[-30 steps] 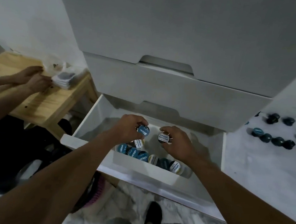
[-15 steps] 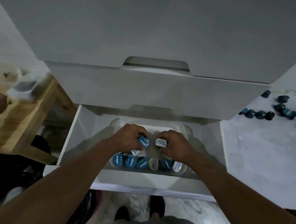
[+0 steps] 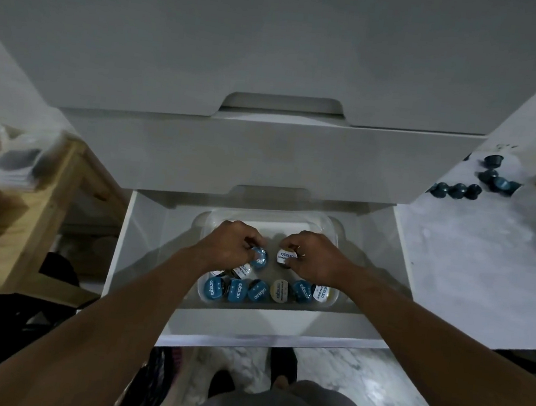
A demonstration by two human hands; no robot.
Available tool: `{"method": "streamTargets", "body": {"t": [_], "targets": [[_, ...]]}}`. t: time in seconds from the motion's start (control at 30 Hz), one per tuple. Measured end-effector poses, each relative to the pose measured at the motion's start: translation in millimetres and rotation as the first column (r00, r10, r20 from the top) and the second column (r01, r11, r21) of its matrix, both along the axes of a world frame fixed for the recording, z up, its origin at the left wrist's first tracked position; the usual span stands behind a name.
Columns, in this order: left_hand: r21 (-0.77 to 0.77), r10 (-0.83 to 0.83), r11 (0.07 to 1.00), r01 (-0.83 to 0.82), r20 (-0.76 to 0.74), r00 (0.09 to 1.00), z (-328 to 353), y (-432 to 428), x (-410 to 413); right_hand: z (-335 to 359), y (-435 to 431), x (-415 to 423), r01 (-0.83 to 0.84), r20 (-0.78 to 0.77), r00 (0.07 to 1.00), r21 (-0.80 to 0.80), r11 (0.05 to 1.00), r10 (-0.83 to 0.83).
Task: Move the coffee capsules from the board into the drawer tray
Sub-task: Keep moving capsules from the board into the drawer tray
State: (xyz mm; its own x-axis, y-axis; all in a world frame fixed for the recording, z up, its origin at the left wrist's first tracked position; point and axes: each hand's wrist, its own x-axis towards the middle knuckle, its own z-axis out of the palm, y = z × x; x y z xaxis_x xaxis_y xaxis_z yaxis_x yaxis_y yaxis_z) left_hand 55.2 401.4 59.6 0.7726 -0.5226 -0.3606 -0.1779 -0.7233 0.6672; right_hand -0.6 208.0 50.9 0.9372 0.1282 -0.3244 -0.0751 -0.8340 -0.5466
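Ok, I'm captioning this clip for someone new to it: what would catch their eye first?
Both hands meet over the clear tray in the open drawer: the left hand pinches a blue-lidded capsule, the right hand a white-lidded capsule. A row of capsules lines the tray's near edge, and dark capsules lie clustered on the board at far right.

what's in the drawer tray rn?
Six capsules in front row, at least one white-lidded capsule behind; left hand holds a blue capsule, right hand a white capsule. The tray floor under both hands is hidden.
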Motion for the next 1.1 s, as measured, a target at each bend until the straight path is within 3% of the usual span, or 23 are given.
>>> {"method": "streamTargets", "body": {"t": [0.8, 0.97, 1.1], "targets": [[0.104, -0.014, 0.994, 0.021, -0.068, 0.998, 6, 0, -7, 3, 9, 0, -0.045, -0.100, 0.994, 0.066, 0.997, 0.051], [0.082, 0.061, 0.995, -0.063, 0.017, 0.998, 12, -1, -7, -2, 4, 6, -0.058, -0.071, 0.996, 0.031, 0.998, 0.060], [0.134, 0.149, 0.976, -0.174, 0.177, 0.973, 24, -3, -15, 5, -1, 11, -0.049, 0.067, 0.996, -0.035, 0.998, 0.051]]}}
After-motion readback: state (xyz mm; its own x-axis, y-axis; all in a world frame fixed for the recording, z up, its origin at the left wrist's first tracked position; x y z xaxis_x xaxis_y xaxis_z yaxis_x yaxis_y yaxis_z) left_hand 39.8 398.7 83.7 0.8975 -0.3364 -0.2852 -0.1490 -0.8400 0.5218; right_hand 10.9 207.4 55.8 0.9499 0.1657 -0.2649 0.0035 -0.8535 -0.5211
